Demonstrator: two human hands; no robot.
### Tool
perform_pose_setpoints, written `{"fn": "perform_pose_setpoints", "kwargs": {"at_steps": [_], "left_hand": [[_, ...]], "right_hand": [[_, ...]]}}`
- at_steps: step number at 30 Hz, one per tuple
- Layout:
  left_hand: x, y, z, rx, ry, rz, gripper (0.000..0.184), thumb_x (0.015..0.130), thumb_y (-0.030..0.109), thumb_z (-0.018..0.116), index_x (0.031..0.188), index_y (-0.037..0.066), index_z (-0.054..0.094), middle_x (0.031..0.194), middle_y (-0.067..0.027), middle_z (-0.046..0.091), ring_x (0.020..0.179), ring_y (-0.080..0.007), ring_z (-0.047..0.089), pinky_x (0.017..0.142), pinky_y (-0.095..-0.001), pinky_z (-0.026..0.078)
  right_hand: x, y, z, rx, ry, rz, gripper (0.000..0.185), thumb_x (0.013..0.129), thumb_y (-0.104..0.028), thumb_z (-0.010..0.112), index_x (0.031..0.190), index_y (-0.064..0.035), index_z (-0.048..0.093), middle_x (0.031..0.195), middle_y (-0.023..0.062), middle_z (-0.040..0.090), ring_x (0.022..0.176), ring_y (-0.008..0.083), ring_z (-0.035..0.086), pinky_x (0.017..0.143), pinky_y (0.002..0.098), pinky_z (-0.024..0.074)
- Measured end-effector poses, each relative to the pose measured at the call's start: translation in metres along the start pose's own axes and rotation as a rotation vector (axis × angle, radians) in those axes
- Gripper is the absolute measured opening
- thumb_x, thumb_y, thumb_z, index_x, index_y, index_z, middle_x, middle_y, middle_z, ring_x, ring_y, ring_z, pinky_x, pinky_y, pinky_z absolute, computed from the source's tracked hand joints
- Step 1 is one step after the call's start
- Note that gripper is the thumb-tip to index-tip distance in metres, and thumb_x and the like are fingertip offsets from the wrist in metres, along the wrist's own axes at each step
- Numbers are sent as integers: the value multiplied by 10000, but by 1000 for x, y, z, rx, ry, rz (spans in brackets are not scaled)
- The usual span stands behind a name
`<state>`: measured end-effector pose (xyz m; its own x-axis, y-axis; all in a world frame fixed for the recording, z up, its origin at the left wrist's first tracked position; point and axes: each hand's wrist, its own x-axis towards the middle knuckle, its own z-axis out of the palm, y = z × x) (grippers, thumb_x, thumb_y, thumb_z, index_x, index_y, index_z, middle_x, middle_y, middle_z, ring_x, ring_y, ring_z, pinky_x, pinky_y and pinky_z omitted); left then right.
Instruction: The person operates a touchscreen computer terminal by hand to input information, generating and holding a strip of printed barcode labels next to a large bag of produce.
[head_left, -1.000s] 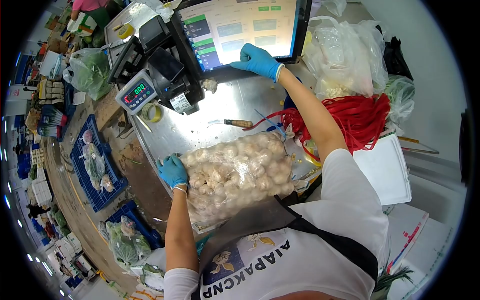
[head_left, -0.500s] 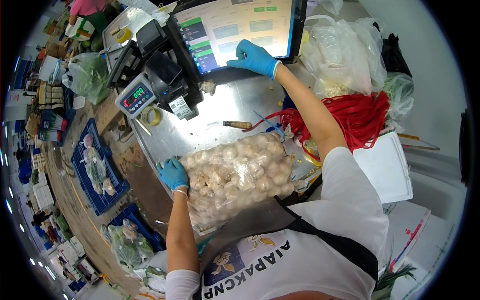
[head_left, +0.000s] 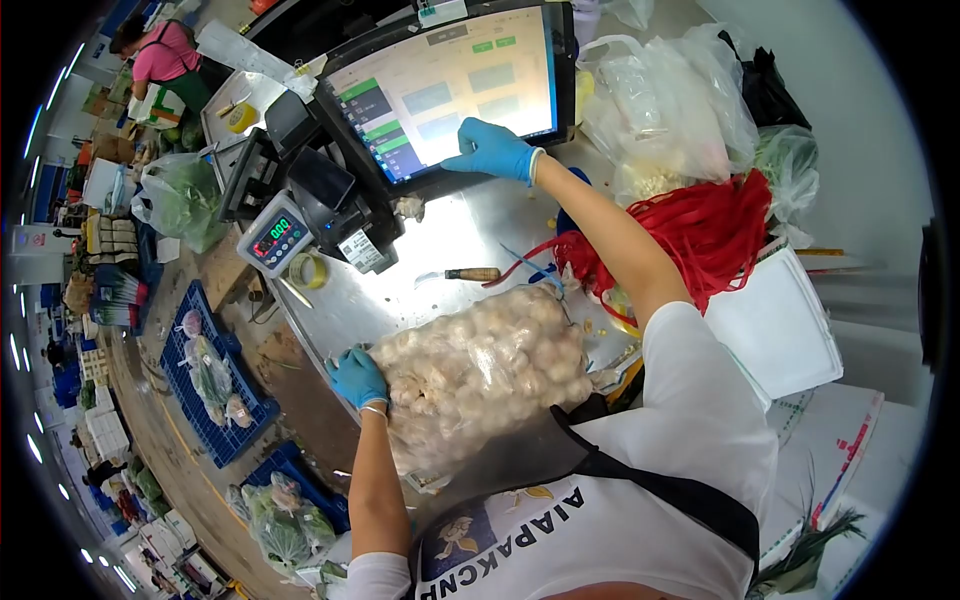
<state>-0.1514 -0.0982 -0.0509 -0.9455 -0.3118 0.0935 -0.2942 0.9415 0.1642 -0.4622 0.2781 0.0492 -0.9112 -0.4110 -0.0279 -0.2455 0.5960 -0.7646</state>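
My right hand (head_left: 497, 153), in a blue glove, is at the lower part of a lit touch screen (head_left: 470, 85). One finger points left at the glass, and the thumb stands apart from it; I see nothing held. A large clear plastic bag of garlic bulbs (head_left: 480, 365) lies on the metal table (head_left: 390, 295) in front of me. At its left end rests my gloved left hand (head_left: 357, 378), fingers spread by the table edge and touching the bag. A curved knife with a wooden handle (head_left: 473, 274) lies just beyond the bag.
A scale display (head_left: 275, 235) reading 0.00 stands left of the screen, near a tape roll (head_left: 307, 269). Red straps (head_left: 690, 235) and plastic bags (head_left: 670, 110) lie on the right. Blue pallets (head_left: 215, 375) are on the floor. A person in pink (head_left: 168, 60) stands far left.
My right hand has shifted slightly left and down across the screen, its finger more extended. The view has turned a little, bringing more of the person in pink into sight. My left hand stays at the bag.
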Motion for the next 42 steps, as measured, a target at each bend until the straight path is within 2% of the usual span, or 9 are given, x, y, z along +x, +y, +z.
{"fn": "perform_pose_setpoints", "kwargs": {"at_steps": [8,19,24,29,32,36,40,42], "left_hand": [[0,1,-2,6,-19,-12,389,976,248,416,894,91,763,998,-152,729,1042,-368,608,1159,-468,322],[0,-2,1,12,-22,-3,405,985,250,406,906,93,771,1013,-157,720,1042,-380,610,1163,-475,324],[0,0,-2,25,-13,-14,392,989,242,407,911,100,764,1047,-135,727,1017,-340,632,1158,-462,321],[-1,0,-2,6,5,-17,401,989,247,409,916,95,773,1027,-146,726,1020,-355,626,1159,-458,321],[-1,1,0,-23,26,-28,415,990,259,414,894,89,780,994,-161,723,996,-367,626,1167,-453,314],[1,6,-7,-56,19,-44,415,990,260,415,896,87,781,1000,-159,725,995,-368,629,1164,-454,319],[1,3,-5,-45,25,-42,416,991,258,414,899,86,782,1011,-156,726,998,-366,631,1162,-456,322],[0,2,-2,-24,16,-28,415,991,257,413,909,88,783,1012,-158,727,1002,-367,629,1162,-458,322]], "right_hand": [[27,1,-15,29,59,-65,520,807,-556,775,837,-73,587,827,111,592,762,235,572,785,338,505],[46,-3,-13,-38,72,-72,540,812,-579,761,812,-71,580,810,118,591,743,244,575,756,348,503],[60,2,-13,-70,128,-57,528,827,-570,751,782,-69,593,802,118,600,730,247,582,746,359,510],[21,-10,7,-68,-7,-66,518,830,-563,742,844,-64,602,901,124,606,807,236,586,803,346,498],[-1,-4,22,-70,-181,68,494,831,-542,746,812,-81,570,865,114,589,755,235,564,766,342,489],[-3,13,33,-136,-170,51,482,831,-525,754,836,-79,571,823,102,584,739,235,565,747,351,489],[18,21,37,-53,-100,34,480,838,-528,746,867,-78,582,850,114,600,785,247,585,778,345,496],[26,24,37,-45,-46,24,466,828,-505,767,842,-84,568,811,84,568,735,212,532,738,323,476]]}}
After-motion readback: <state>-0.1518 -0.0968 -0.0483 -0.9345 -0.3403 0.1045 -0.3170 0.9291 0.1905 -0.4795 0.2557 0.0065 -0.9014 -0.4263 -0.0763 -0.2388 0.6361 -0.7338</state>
